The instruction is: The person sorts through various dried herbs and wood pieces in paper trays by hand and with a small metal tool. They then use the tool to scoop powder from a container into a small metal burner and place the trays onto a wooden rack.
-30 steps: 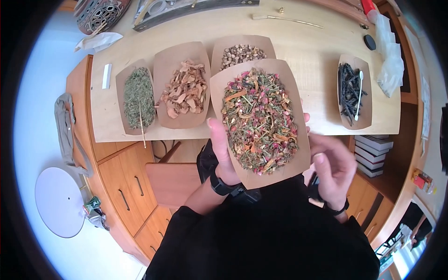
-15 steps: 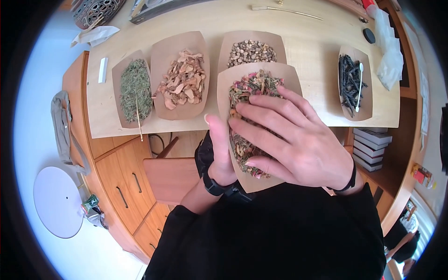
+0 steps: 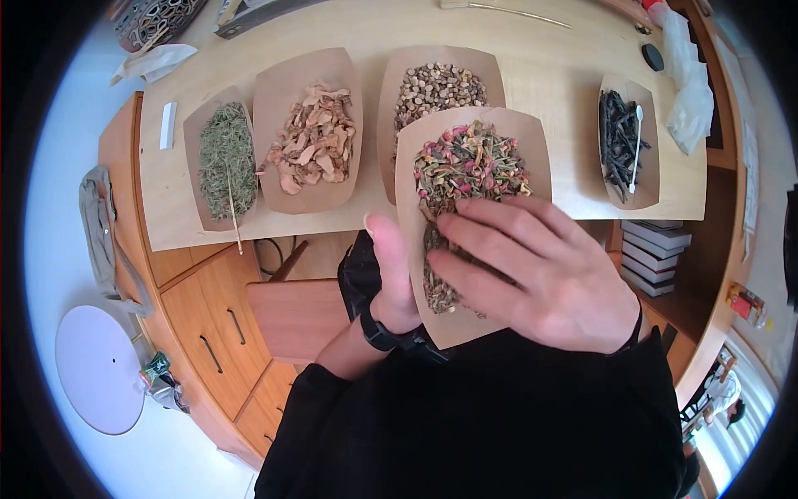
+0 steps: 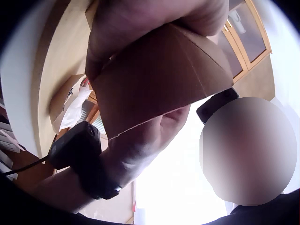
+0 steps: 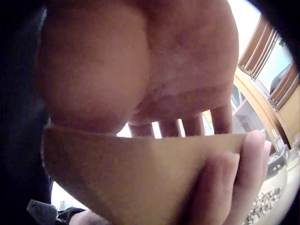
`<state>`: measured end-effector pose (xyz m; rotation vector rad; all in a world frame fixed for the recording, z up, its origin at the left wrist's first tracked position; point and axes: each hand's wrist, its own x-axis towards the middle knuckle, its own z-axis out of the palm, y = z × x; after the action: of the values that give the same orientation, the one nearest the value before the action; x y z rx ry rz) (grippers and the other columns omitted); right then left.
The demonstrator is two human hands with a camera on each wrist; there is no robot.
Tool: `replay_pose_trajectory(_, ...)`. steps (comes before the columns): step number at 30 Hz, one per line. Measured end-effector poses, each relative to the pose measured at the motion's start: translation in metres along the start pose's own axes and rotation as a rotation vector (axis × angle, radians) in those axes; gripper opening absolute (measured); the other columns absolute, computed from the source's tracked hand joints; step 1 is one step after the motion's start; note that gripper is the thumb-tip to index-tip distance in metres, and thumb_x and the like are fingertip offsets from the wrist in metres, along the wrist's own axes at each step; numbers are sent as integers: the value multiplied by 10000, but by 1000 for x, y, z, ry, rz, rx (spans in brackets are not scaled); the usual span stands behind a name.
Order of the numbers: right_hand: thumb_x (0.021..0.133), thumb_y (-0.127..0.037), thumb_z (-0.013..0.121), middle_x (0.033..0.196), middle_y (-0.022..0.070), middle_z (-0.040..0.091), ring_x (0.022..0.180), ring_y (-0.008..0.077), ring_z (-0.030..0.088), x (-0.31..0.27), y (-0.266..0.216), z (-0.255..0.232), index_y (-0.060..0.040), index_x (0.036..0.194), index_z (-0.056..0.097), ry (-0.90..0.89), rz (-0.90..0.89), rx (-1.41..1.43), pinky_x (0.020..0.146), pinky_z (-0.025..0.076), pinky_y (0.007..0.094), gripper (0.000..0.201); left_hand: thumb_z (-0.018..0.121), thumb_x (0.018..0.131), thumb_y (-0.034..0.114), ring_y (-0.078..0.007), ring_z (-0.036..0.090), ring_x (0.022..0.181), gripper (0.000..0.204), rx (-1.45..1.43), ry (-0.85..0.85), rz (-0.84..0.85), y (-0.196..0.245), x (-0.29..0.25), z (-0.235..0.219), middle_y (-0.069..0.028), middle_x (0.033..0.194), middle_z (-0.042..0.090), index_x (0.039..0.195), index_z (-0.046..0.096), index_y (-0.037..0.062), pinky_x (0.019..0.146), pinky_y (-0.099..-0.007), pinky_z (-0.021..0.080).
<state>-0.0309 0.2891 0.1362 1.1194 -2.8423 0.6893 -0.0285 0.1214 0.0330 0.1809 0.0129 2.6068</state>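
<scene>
In the head view, a brown paper tray (image 3: pixel 536 154) is held up before the table's front edge, carrying a mixed heap of dried herbs and petals (image 3: pixel 474 162). My left hand (image 3: pixel 393 270) supports the tray from below, thumb upright along its left side. Left fingers (image 5: pixel 220 180) wrap up the tray's other side in the right wrist view. Over the near half of the heap lies my right hand (image 3: pixel 544 287), its fingers spread and lightly bent with their tips in the herbs. From below, the left wrist view shows the tray's underside (image 4: pixel 145 84).
Behind stand more paper trays: green needle-like herb (image 3: pixel 226 158) with a thin stick, tan slices (image 3: pixel 320 137), and small round pieces (image 3: pixel 440 87) partly hidden by the held tray. To the right, dark strips (image 3: pixel 615 145) lie under a small white spoon (image 3: pixel 637 150). A brush (image 3: pixel 507 10) lies farther back.
My right hand came from beside the tray onto the herbs, then drew back toward me across them, uncovering the far part of the heap. My left hand keeps holding the tray.
</scene>
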Motion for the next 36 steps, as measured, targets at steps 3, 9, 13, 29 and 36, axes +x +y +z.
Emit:
replay_pose_trajectory(3, 701, -217, 779, 1274, 91, 645, 1166, 285, 625, 4, 7, 2, -84, 1155, 710, 30, -5, -103, 938, 513, 402, 478, 271, 861, 896, -226, 499, 1332, 1100, -87, 98, 48, -6, -10, 0, -111, 1492, 447, 1569, 263, 55, 1099, -388, 449)
replay_pose_trajectory(9, 646, -253, 845, 1415, 107, 550, 1235, 304, 561, 13, -5, -13, -124, 1278, 664, -52, 274, -5, 929, 517, 406, 670, 294, 889, 862, -259, 416, 1428, 1065, -73, -59, 109, -5, 2, 10, -141, 1584, 353, 1598, 187, 75, 1158, -436, 395)
replay_pose_trajectory(13, 653, -144, 834, 1396, 114, 530, 1167, 348, 558, 8, -8, 2, -97, 1295, 634, -39, 319, 90, 947, 525, 431, 674, 308, 902, 848, -267, 441, 1406, 1040, 505, 285, -56, -4, 3, 15, -145, 1567, 374, 1590, 213, 75, 1150, -432, 404)
replay_pose_trajectory(29, 654, 66, 768, 1139, 86, 634, 981, 307, 660, 6, -11, 9, -94, 1133, 686, 231, 451, 240, 784, 566, 379, 512, 344, 951, 778, -250, 540, 1309, 942, 151, 106, -20, -12, 5, 1, -142, 1462, 485, 1553, 268, 58, 1084, -421, 482)
replay_pose_trajectory(36, 695, 83, 746, 1051, 99, 683, 920, 282, 691, 8, -13, 2, -68, 1083, 701, 345, 436, 186, 770, 566, 348, 418, 323, 960, 771, -246, 551, 1293, 942, 32, 29, -45, -16, 8, 1, -148, 1448, 504, 1545, 280, 34, 1084, -418, 482)
